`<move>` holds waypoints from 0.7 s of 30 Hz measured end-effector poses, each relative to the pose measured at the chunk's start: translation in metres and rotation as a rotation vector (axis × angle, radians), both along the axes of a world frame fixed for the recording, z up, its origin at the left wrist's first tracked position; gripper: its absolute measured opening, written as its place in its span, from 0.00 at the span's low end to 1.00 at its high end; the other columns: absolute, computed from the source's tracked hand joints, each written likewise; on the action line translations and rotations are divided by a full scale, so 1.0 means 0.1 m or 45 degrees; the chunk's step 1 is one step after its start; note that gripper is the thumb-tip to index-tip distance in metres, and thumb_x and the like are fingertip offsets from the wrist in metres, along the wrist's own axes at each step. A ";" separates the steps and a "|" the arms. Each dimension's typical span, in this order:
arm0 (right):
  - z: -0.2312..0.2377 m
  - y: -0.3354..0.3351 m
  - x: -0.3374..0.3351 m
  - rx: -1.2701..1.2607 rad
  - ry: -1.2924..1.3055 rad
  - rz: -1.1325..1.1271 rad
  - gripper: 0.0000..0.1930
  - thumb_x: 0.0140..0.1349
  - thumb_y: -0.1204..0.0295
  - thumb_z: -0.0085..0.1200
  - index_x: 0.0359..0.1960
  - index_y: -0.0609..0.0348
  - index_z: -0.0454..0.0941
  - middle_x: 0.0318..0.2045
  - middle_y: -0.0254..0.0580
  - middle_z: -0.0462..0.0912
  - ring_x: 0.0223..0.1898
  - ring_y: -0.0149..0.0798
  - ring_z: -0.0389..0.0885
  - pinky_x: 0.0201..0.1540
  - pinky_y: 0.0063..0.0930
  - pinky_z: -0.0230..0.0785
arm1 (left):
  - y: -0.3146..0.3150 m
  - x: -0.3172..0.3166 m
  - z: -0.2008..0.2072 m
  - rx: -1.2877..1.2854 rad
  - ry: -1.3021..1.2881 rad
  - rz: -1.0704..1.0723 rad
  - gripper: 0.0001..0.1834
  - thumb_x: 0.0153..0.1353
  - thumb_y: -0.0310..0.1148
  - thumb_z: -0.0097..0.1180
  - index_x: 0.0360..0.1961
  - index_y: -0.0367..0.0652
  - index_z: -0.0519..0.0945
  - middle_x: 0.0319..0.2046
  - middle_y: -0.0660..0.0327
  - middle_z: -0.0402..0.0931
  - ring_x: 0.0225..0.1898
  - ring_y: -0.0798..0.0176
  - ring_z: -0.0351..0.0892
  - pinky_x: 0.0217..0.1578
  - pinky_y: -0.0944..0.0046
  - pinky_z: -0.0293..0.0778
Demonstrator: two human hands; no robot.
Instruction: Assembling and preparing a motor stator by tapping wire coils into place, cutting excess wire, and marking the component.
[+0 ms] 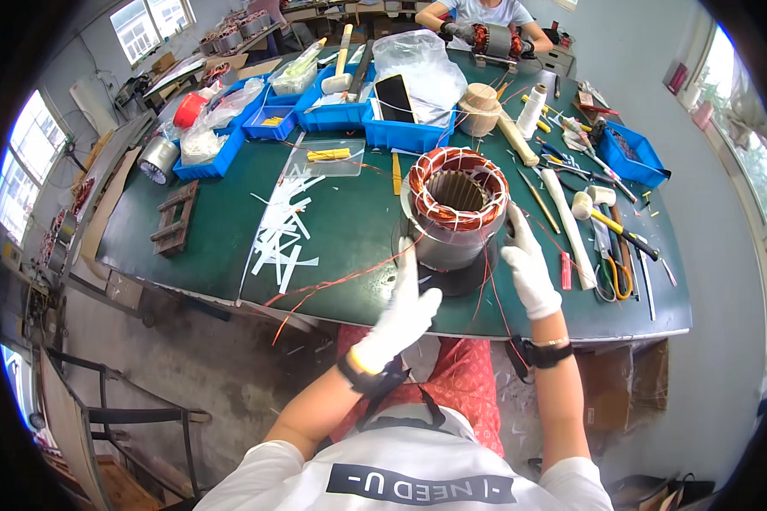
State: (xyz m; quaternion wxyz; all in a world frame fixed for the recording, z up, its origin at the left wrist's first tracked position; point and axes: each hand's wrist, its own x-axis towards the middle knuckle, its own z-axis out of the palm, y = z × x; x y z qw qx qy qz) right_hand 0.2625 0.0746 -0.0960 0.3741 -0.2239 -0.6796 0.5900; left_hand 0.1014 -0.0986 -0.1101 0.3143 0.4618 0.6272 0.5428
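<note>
- We see the stator (449, 244) just right of the frame's centre, upright with its slotted bore facing up, on a dark round base (462, 283) near the front edge of the green table (349, 247).
- Around its top we make out a copper winding ring (419, 200), tied with white cord.
- The left hand (399, 317), white-gloved, lies at the stator's lower left, fingers extended and together, thumb spread to the right (we cannot tell how firmly it touches, if at all).
- The right hand (530, 274), also gloved, stands at the stator's right side, fingers reaching up along it, thumb apart; we see it pinching nothing.
- Thin red wires (349, 278) trail from the stator toward the lower left, and more hang down in front of it.
- Left of centre we find scattered white strips (283, 226) and, above them, a yellow bundle (328, 155) on a clear tray.
- In the upper middle stand blue bins (409, 139), one with a black phone (394, 98) lying over it.
- Toward the right we notice a mallet (581, 204) and orange-handled scissors (624, 285).
- At the top edge we see a co-worker, gloved hands at another wound stator (497, 41).
</note>
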 end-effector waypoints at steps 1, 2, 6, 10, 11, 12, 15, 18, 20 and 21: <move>0.17 -0.03 -0.09 0.067 -0.051 0.027 0.40 0.51 0.79 0.40 0.71 0.67 0.50 0.69 0.51 0.59 0.71 0.41 0.56 0.71 0.28 0.46 | 0.12 0.03 -0.09 0.083 0.099 -0.052 0.51 0.57 0.21 0.50 0.73 0.36 0.29 0.75 0.46 0.30 0.73 0.56 0.46 0.69 0.61 0.51; 0.22 -0.12 -0.15 0.087 -0.068 -0.038 0.42 0.48 0.79 0.41 0.72 0.66 0.49 0.70 0.49 0.57 0.71 0.40 0.55 0.71 0.27 0.46 | 0.14 0.05 -0.18 0.116 0.330 0.004 0.53 0.54 0.21 0.52 0.72 0.35 0.28 0.74 0.43 0.27 0.76 0.53 0.27 0.72 0.59 0.36; 0.01 -0.30 -0.11 0.191 -0.067 -0.142 0.47 0.47 0.79 0.45 0.73 0.65 0.42 0.71 0.54 0.54 0.73 0.44 0.51 0.72 0.31 0.44 | 0.23 -0.18 -0.07 0.157 0.304 -0.053 0.55 0.50 0.22 0.53 0.73 0.34 0.30 0.74 0.42 0.31 0.76 0.50 0.32 0.72 0.59 0.37; -0.01 -0.57 0.00 0.111 -0.025 -0.161 0.41 0.54 0.78 0.46 0.73 0.66 0.45 0.68 0.52 0.59 0.68 0.42 0.61 0.69 0.32 0.52 | 0.32 -0.76 0.00 0.204 -0.267 -0.314 0.49 0.51 0.23 0.54 0.74 0.36 0.43 0.73 0.48 0.47 0.74 0.55 0.48 0.71 0.60 0.43; -0.01 -0.60 0.06 -0.100 0.050 -0.091 0.39 0.57 0.78 0.46 0.72 0.66 0.46 0.67 0.51 0.60 0.67 0.41 0.63 0.68 0.31 0.55 | 0.29 -0.92 -0.05 0.269 -0.096 -0.205 0.44 0.51 0.22 0.51 0.71 0.35 0.51 0.71 0.48 0.51 0.73 0.55 0.50 0.71 0.59 0.46; -0.13 -0.59 0.15 -0.149 0.078 -0.091 0.35 0.61 0.76 0.47 0.71 0.67 0.52 0.66 0.51 0.63 0.64 0.41 0.66 0.65 0.32 0.59 | 0.26 -1.04 -0.08 0.334 0.068 -0.103 0.39 0.51 0.21 0.48 0.69 0.34 0.59 0.70 0.49 0.56 0.72 0.56 0.53 0.71 0.58 0.49; -0.06 -0.65 0.25 -0.221 0.000 -0.220 0.30 0.64 0.74 0.49 0.68 0.68 0.58 0.63 0.50 0.68 0.58 0.37 0.72 0.61 0.30 0.64 | -0.11 -1.28 -0.04 0.257 -0.144 -0.029 0.34 0.56 0.20 0.47 0.68 0.33 0.61 0.67 0.48 0.62 0.70 0.53 0.58 0.70 0.56 0.52; 0.03 -0.57 0.25 -0.228 0.060 -0.317 0.37 0.62 0.69 0.57 0.70 0.65 0.53 0.65 0.47 0.63 0.52 0.35 0.75 0.57 0.28 0.67 | -0.43 -1.33 -0.09 0.201 -0.113 0.110 0.30 0.58 0.18 0.44 0.65 0.31 0.65 0.63 0.48 0.67 0.67 0.53 0.64 0.67 0.57 0.57; 0.18 -0.54 0.19 -0.149 0.101 -0.371 0.42 0.59 0.70 0.61 0.72 0.63 0.48 0.67 0.47 0.59 0.48 0.32 0.75 0.53 0.26 0.69 | -0.58 -1.33 -0.15 0.116 0.002 0.244 0.27 0.60 0.20 0.46 0.63 0.29 0.67 0.61 0.49 0.70 0.63 0.53 0.69 0.65 0.59 0.61; 0.24 -0.52 0.15 -0.065 0.138 -0.424 0.48 0.57 0.72 0.65 0.73 0.62 0.43 0.70 0.48 0.54 0.44 0.30 0.74 0.49 0.24 0.72 | -0.63 -1.28 -0.16 0.113 0.004 0.252 0.27 0.60 0.20 0.46 0.63 0.29 0.67 0.61 0.49 0.70 0.63 0.53 0.69 0.65 0.59 0.61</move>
